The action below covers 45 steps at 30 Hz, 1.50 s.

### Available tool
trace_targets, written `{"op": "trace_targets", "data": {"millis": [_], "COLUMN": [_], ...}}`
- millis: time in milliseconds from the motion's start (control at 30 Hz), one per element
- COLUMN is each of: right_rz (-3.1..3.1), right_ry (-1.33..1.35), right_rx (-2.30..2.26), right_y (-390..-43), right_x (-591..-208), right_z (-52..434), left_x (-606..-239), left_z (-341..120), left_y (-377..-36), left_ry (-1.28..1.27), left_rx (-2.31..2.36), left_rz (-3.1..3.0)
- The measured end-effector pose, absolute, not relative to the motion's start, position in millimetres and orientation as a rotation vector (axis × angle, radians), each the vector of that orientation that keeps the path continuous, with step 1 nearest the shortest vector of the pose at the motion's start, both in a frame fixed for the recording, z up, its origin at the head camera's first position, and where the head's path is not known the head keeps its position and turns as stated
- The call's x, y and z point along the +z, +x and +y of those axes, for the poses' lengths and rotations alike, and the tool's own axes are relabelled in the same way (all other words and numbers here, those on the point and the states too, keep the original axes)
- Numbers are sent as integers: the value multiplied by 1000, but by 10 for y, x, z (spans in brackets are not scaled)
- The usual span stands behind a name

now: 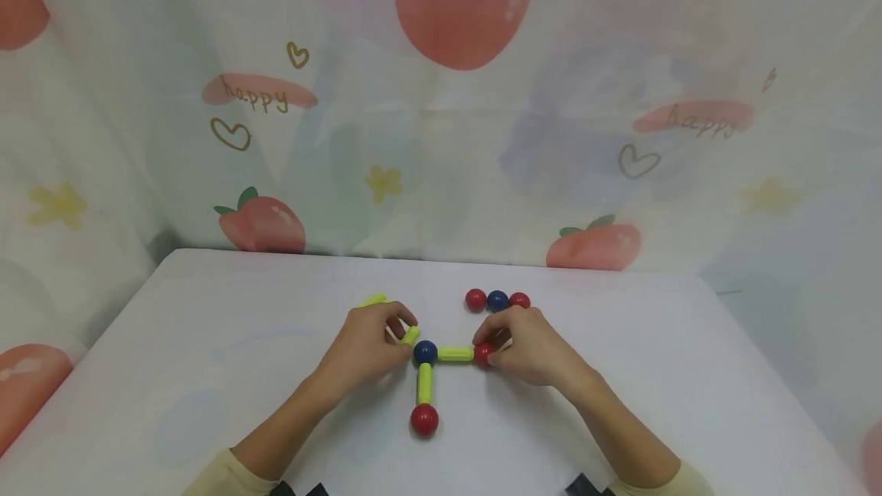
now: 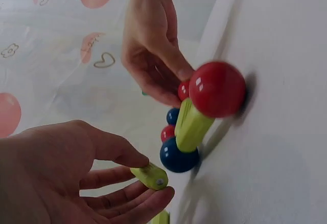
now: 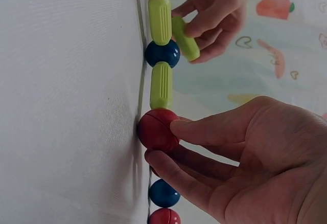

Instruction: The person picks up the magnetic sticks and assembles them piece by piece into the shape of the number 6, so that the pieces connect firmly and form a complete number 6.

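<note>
Two green rods (image 1: 455, 354) already join three balls – left hand (image 1: 365, 343) pinches a third rod (image 1: 409, 336) beside the blue ball (image 1: 425, 352), right hand (image 1: 527, 347) grips the end red ball (image 1: 483, 354); three spare balls (image 1: 497, 300) wait.

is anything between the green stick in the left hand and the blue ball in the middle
Nothing visible. The left hand pinches the green stick right beside the blue ball, with only bare table near them. The right hand holds the red ball on the other side.
</note>
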State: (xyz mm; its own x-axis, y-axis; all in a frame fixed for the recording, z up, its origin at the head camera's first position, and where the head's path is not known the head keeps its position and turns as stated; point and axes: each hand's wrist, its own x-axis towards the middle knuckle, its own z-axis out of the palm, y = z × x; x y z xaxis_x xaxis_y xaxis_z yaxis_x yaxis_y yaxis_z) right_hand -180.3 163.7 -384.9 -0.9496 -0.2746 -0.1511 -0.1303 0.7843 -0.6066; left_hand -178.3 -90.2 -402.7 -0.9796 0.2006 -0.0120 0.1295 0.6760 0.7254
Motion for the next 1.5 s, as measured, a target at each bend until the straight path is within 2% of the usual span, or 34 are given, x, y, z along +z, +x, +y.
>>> {"op": "trace_targets", "data": {"millis": [267, 567, 1100, 1500], "right_rz": [2758, 2762, 2758, 2761], "right_ry": [-327, -314, -290, -317], "right_rx": [-891, -887, -889, -905], "right_y": [-1811, -1801, -1783, -1793], "right_x": [-3851, -3867, -3877, -3859], "right_z": [1652, 1663, 1669, 1626], "left_x": [-3937, -3996, -4131, -4142], "left_z": [-902, -894, -822, -841], "left_y": [-1562, -1332, -985, -933], "left_ry": [185, 28, -13, -57], "left_rx": [1434, 1639, 1732, 1561], "left_rz": [2555, 2271, 1992, 2038]}}
